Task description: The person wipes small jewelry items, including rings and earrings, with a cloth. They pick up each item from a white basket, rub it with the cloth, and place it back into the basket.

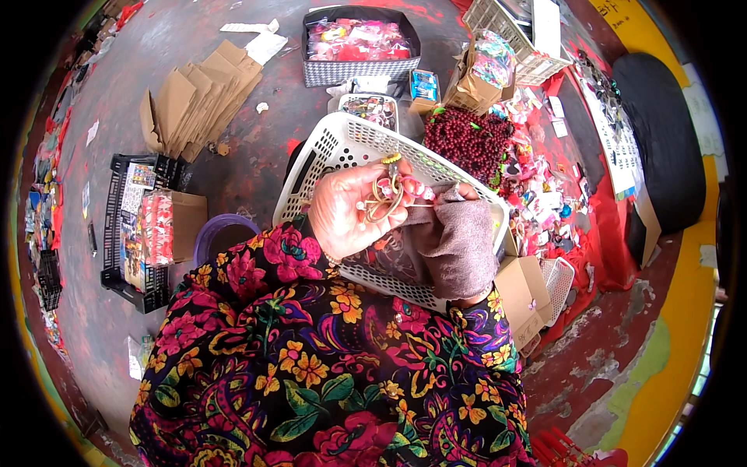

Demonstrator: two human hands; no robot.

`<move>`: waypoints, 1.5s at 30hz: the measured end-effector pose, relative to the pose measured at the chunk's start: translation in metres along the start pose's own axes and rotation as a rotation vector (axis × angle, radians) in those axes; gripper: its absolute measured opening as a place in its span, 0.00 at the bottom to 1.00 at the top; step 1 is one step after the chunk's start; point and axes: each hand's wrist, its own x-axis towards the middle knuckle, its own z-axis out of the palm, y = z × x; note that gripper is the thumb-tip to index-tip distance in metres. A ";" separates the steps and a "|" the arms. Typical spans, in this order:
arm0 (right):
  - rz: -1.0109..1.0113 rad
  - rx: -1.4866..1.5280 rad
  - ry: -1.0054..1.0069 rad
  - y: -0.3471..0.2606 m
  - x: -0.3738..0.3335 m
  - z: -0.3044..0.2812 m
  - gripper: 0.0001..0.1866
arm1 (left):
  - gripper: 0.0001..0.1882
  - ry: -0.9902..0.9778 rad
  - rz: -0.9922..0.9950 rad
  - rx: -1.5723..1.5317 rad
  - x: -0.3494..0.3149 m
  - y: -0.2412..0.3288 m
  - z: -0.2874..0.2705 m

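My left hand (350, 204) is closed around a small bunch of looped hair ties (383, 201) in beige and pink, with a yellow bead-like piece at the top. A mauve-brown cloth (463, 241) drapes over my right hand (467, 191), which grips it; only the fingertips and wrist show. Close to the cloth's edge, a pink piece (420, 191) of the bunch hangs between both hands. Both hands are above a white perforated plastic basket (311, 148). Low in the basket lie small tangled items (389, 253), partly hidden by my hands.
Beyond the basket stand a checkered bin (358, 74) of packaged goods and a pile of dark red beads (467, 144). Flattened cardboard (206, 97), a black crate (117, 233) and a purple bucket (226, 229) are at left. A cardboard box (521, 296) sits at right.
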 end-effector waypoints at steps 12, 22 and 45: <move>-0.140 -0.067 -0.002 -0.002 0.002 -0.004 0.05 | 0.18 -0.102 -0.041 0.166 0.002 -0.002 -0.009; -0.114 -0.066 0.080 0.006 -0.002 -0.002 0.02 | 0.05 0.073 0.106 0.890 -0.002 -0.016 0.007; -0.121 -0.154 0.010 0.003 0.000 -0.004 0.05 | 0.03 -0.066 0.224 1.104 0.002 -0.019 -0.003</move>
